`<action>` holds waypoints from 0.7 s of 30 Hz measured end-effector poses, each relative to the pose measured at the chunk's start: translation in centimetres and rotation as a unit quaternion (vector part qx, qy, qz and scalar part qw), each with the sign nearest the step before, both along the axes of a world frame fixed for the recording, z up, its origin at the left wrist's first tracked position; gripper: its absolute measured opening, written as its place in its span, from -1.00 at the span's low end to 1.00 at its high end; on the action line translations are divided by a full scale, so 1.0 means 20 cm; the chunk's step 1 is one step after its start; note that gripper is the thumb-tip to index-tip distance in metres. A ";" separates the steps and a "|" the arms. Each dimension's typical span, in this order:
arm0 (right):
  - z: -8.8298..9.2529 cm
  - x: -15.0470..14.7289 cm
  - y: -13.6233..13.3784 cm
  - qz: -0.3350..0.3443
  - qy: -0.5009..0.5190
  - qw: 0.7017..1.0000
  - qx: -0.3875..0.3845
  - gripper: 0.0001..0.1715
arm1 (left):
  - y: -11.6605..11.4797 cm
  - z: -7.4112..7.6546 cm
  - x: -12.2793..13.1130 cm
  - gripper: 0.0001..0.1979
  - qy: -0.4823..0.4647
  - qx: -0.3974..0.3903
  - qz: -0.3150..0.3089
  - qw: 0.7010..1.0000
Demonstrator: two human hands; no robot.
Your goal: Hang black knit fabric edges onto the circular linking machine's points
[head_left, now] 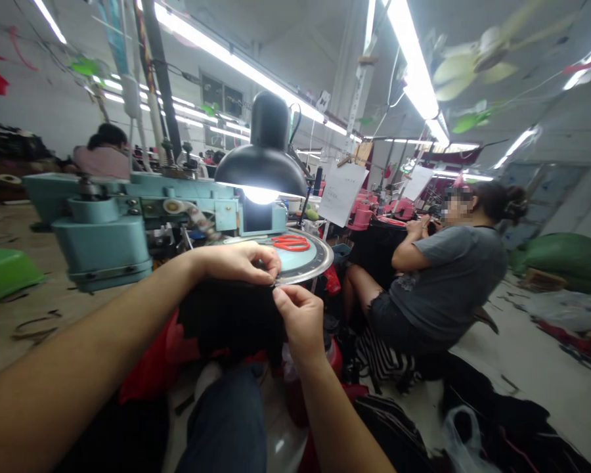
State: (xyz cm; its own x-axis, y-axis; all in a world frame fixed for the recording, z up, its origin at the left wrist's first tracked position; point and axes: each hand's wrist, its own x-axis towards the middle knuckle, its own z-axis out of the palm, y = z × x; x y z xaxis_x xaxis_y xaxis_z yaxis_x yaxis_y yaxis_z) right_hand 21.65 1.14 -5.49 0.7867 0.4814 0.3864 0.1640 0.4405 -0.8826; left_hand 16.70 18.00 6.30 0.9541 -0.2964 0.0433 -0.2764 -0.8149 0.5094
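My left hand (239,261) is closed in a pinch on the top edge of a black knitted fabric (231,315), right at the rim of a round metal dial (305,263) on a teal linking machine (108,230). My right hand (298,318) sits just below and to the right, fingers pinched on the same fabric edge at the dial rim. The black fabric hangs down from the rim over my lap. Red-handled scissors (290,242) lie on top of the dial.
A black desk lamp (261,164) shines over the dial. A seated person in a grey shirt (443,276) works close on the right. Another person (106,154) sits far left. A green basin (2,272) is at the left; dark fabric piles (512,427) lie on the floor.
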 end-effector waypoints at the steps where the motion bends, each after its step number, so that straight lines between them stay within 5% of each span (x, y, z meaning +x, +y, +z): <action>1: 0.00 0.00 0.00 -0.005 -0.002 1.000 0.000 -0.75 | 0.01 0.00 0.00 -0.76 -0.002 0.000 -0.003 1.000; 21: -0.01 -0.02 0.03 -0.021 0.014 1.000 0.004 -0.70 | 0.02 -0.01 0.01 -0.67 -0.007 -0.001 0.003 1.000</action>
State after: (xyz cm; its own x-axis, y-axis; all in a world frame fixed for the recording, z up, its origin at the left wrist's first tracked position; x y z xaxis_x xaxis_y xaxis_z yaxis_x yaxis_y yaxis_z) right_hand 21.20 1.72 -5.61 0.8162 0.4453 0.3681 0.1581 0.4405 -0.8837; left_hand 16.98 18.41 6.04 0.9553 -0.2900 0.0573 -0.2781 -0.8157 0.5073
